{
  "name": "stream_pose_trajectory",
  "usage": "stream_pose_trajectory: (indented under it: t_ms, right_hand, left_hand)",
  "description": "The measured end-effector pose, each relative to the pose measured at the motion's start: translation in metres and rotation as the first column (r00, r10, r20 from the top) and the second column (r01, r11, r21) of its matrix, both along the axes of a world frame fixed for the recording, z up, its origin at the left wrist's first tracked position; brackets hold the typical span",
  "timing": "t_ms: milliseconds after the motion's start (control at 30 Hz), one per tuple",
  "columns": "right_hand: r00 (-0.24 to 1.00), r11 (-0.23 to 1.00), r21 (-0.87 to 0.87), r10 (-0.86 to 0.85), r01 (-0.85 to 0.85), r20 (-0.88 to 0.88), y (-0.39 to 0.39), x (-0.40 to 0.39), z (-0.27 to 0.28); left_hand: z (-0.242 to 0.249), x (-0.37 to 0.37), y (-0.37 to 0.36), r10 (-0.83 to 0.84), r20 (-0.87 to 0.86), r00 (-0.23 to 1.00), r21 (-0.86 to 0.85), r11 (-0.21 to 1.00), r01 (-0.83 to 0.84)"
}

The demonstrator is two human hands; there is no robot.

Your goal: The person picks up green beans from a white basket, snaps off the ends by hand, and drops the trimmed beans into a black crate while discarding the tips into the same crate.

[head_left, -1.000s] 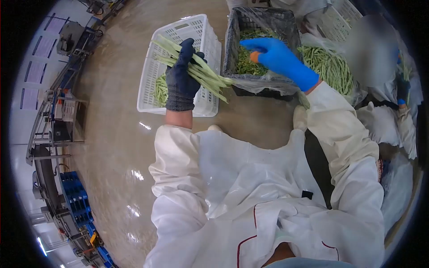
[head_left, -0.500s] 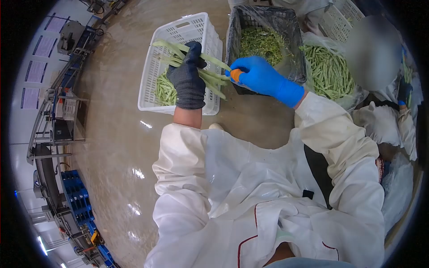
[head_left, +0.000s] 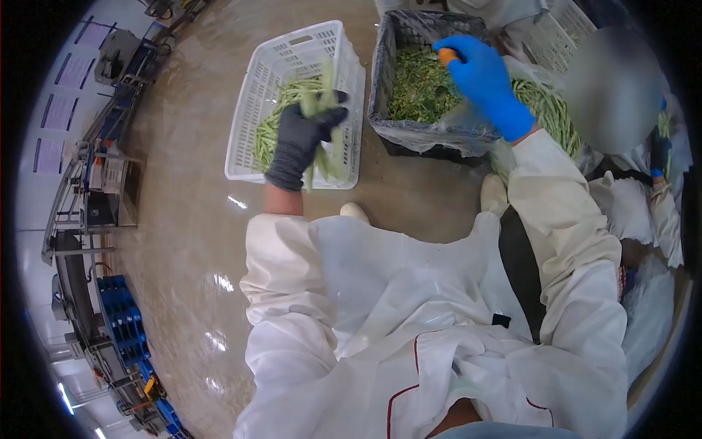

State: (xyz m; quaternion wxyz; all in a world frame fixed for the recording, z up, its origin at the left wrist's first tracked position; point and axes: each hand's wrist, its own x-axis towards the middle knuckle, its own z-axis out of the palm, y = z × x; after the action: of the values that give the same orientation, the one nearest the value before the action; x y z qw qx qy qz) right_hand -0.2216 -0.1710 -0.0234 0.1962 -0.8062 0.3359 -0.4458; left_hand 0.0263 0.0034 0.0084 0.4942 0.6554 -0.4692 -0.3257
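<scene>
My left hand (head_left: 298, 140), in a dark grey knit glove, is closed round a bunch of long green beans (head_left: 336, 150), blurred by motion. It hangs over the right side of a white plastic crate (head_left: 240, 139), where more green beans (head_left: 268, 135) lie inside. Above the right part of a black crate (head_left: 376, 110) lined with clear plastic is my right hand (head_left: 490, 84), in a blue glove. Its fingers grip a small tool with an orange handle (head_left: 447, 55); the working end cannot be made out. Green trimmings (head_left: 420, 84) fill the black crate.
Right of the black crate, a clear plastic bag holds many green beans (head_left: 548, 110). Another person in white sits close on the right, with a blue-gloved hand (head_left: 662, 154). A white crate (head_left: 548, 40) stands behind. Machinery and blue pallets (head_left: 124, 322) line the left wall.
My right hand has moved right and up with the orange-handled tool, from beside the beans to over the black crate. My left hand has lowered slightly, and its beans have swung from sideways to nearly upright.
</scene>
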Motion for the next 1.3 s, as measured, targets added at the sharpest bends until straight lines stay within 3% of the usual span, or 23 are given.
stream_pose_trajectory:
  t_ms: [33,67,100,133,200,267,333,400,467,567,667,800,900,1100,1200,1267,1300]
  right_hand:
    - [0.998,0.999,-0.006,-0.037,0.037,-0.049,-0.010,-0.006,-0.004]
    - [0.992,0.997,-0.010,-0.075,0.075,-0.096,-0.016,-0.011,-0.009]
    - [0.982,0.991,-0.053,-0.128,0.121,-0.142,-0.021,-0.014,-0.018]
    - [0.966,0.981,-0.103,-0.181,0.165,-0.184,-0.025,-0.015,-0.030]
    - [0.946,0.975,-0.135,-0.206,0.176,-0.252,-0.028,-0.015,-0.040]
    - [0.939,0.989,-0.086,-0.145,0.124,-0.311,-0.029,-0.015,-0.045]
    - [0.948,0.997,0.022,-0.062,0.072,-0.314,-0.019,-0.012,-0.027]
    - [0.959,0.989,0.147,0.061,-0.021,-0.278,-0.005,-0.004,-0.011]
    - [0.957,0.948,0.277,0.214,-0.155,-0.197,0.007,0.006,-0.002]
    - [0.920,0.900,0.262,0.382,-0.348,-0.087,0.016,0.021,-0.008]
    - [0.902,0.893,0.128,0.430,-0.432,0.044,0.040,0.029,0.009]
    - [0.854,0.853,-0.053,0.519,-0.519,-0.014,0.040,0.031,0.010]
    - [0.877,0.837,-0.273,0.421,-0.474,-0.232,0.034,0.025,0.003]
    - [0.861,0.848,-0.335,0.241,-0.412,-0.449,0.030,0.018,-0.004]
    - [0.878,0.850,-0.386,0.166,-0.358,-0.449,0.036,0.021,-0.002]
    - [0.942,0.945,-0.028,0.324,-0.327,-0.088,0.038,0.025,0.001]
    - [0.936,0.924,0.155,0.335,-0.349,0.113,0.038,0.026,0.002]
  left_hand:
    - [-0.004,0.030,-0.003,0.191,0.164,0.968,0.095,0.974,-0.208]
    - [-0.014,0.064,-0.007,0.313,0.369,0.875,-0.005,0.942,-0.334]
    - [-0.012,0.085,-0.007,0.476,0.612,0.632,-0.157,0.856,-0.493]
    - [-0.032,0.125,-0.005,0.547,0.679,0.489,-0.186,0.773,-0.607]
    - [-0.029,0.134,0.003,0.615,0.330,0.716,0.088,0.735,-0.672]
    - [-0.038,0.128,0.002,0.547,-0.118,0.829,0.092,0.837,-0.539]
    - [-0.033,0.100,-0.002,0.325,-0.520,0.790,0.031,0.932,-0.362]
    - [-0.023,0.076,-0.012,0.096,-0.658,0.747,-0.002,0.992,-0.129]
    - [-0.016,0.051,-0.015,-0.047,-0.639,0.768,-0.037,0.999,0.030]
    - [-0.009,0.016,-0.015,-0.209,-0.556,0.805,-0.031,0.972,0.231]
    - [-0.008,-0.011,-0.014,-0.278,-0.457,0.845,0.066,0.937,0.344]
    - [-0.010,-0.031,-0.012,-0.279,-0.314,0.908,0.203,0.914,0.351]
    - [-0.009,-0.034,-0.012,-0.257,-0.250,0.934,0.263,0.910,0.321]
    - [-0.014,-0.027,-0.015,-0.203,-0.109,0.973,0.174,0.960,0.220]
    - [-0.021,-0.031,-0.020,-0.164,-0.020,0.986,0.084,0.983,0.166]
    - [-0.020,-0.035,-0.018,-0.190,-0.123,0.974,0.041,0.980,0.196]
    - [-0.017,-0.037,-0.018,-0.201,-0.174,0.964,0.017,0.978,0.207]
